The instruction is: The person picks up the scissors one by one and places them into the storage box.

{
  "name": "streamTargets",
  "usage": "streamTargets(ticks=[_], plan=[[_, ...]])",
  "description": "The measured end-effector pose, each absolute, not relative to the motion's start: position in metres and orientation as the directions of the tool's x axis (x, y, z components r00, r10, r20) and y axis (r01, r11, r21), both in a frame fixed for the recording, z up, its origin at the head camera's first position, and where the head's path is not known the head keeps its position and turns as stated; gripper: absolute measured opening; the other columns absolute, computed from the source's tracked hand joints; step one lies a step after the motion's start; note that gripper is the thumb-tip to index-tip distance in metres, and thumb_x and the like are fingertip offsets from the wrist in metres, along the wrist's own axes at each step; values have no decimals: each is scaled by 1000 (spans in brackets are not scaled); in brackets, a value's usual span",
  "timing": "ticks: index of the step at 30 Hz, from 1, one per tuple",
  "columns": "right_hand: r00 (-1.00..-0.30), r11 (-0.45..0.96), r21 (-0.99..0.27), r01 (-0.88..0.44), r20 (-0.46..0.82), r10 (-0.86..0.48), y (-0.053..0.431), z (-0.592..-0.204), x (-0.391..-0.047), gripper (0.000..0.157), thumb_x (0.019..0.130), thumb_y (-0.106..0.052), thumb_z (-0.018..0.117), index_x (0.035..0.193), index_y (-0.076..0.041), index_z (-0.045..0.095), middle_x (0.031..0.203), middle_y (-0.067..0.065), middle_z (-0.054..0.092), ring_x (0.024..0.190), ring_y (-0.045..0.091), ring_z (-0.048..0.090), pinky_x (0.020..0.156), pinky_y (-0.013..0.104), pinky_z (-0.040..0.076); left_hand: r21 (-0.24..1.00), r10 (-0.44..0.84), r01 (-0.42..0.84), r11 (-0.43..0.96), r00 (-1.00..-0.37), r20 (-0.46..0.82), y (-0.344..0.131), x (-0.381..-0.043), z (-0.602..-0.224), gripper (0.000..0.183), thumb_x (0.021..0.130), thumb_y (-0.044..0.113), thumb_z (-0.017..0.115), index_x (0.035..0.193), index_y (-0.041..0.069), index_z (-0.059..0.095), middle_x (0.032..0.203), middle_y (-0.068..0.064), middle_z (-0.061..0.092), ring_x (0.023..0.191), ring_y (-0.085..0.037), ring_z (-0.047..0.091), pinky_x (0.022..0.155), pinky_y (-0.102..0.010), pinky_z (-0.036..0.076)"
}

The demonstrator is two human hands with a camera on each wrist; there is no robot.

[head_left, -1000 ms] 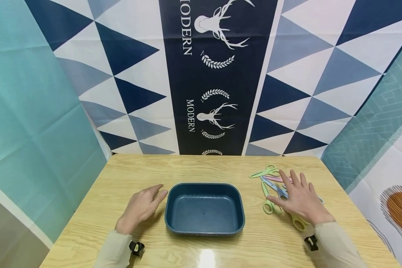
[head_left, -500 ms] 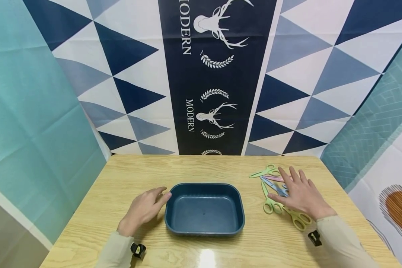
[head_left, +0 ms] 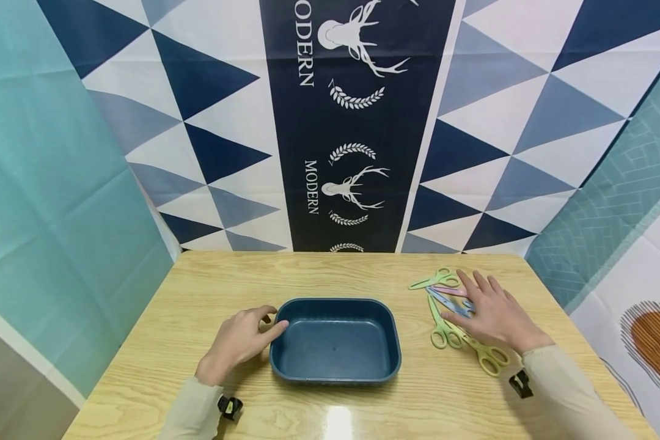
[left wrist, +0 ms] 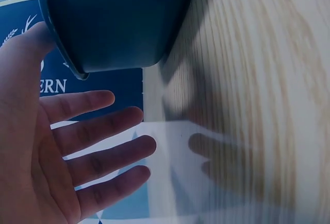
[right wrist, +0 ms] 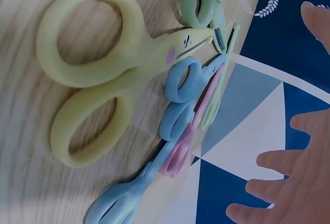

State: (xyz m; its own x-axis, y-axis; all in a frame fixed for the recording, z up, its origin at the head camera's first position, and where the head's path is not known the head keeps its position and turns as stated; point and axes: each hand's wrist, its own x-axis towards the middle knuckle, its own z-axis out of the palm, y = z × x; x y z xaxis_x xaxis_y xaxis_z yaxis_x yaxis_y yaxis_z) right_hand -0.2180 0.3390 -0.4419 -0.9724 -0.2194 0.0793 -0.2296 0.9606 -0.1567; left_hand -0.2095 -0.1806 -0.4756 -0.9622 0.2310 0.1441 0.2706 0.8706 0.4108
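Note:
A dark blue rectangular plastic container (head_left: 335, 351) stands on the table. At its left side is my left hand (head_left: 236, 342), the thumb over the rim. In the left wrist view the other fingers (left wrist: 111, 154) are spread straight, apart from the container wall (left wrist: 118, 33). My right hand (head_left: 495, 315) hovers with straight fingers over a loose pile of scissors and holds nothing. The pile has yellow scissors (right wrist: 149, 56), two blue pairs, the upper blue scissors (right wrist: 207, 70) and lower blue scissors (right wrist: 121, 195), pink scissors (right wrist: 178, 154), and two green pairs, including the far green scissors (head_left: 439, 281).
The wooden table (head_left: 335, 272) has its back edge against a patterned cloth backdrop (head_left: 343, 122). Teal cloth (head_left: 71, 183) hangs at the left. Wood surface lies between the container and the scissors. A black wrist camera (head_left: 230, 407) sits at the left cuff.
My left hand has moved right, bringing its thumb over the container's rim. My right hand has shifted slightly, uncovering more of the yellow scissors. The container and scissors lie as before.

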Motion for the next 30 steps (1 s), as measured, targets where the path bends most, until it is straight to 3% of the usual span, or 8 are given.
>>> streamTargets(ticks=[10,14,30], plan=[[-967,949,-190,-251,104,-235,341,-440,-228,107,89,-72,60,161,-2,25,158,39,29,141,65,28,105,79,30,418,268,328,847,-943,198,-180,-210,-481,33,95,57,65,94,25,73,83,11,71,73,-5,65,67,-31,53],[-968,947,-205,-246,98,-231,343,-441,-230,107,89,-72,61,162,-3,24,158,39,29,142,64,28,105,79,30,420,287,349,838,-936,204,-180,-210,-483,32,97,57,63,85,28,69,75,17,66,68,0,60,64,-26,50],[-976,936,-279,-216,75,-204,364,-450,-226,105,92,-64,63,163,-2,18,157,39,30,140,62,31,104,78,32,479,317,373,794,-928,198,-180,-209,-484,32,100,48,63,76,27,58,66,17,57,58,2,50,56,-21,42]])
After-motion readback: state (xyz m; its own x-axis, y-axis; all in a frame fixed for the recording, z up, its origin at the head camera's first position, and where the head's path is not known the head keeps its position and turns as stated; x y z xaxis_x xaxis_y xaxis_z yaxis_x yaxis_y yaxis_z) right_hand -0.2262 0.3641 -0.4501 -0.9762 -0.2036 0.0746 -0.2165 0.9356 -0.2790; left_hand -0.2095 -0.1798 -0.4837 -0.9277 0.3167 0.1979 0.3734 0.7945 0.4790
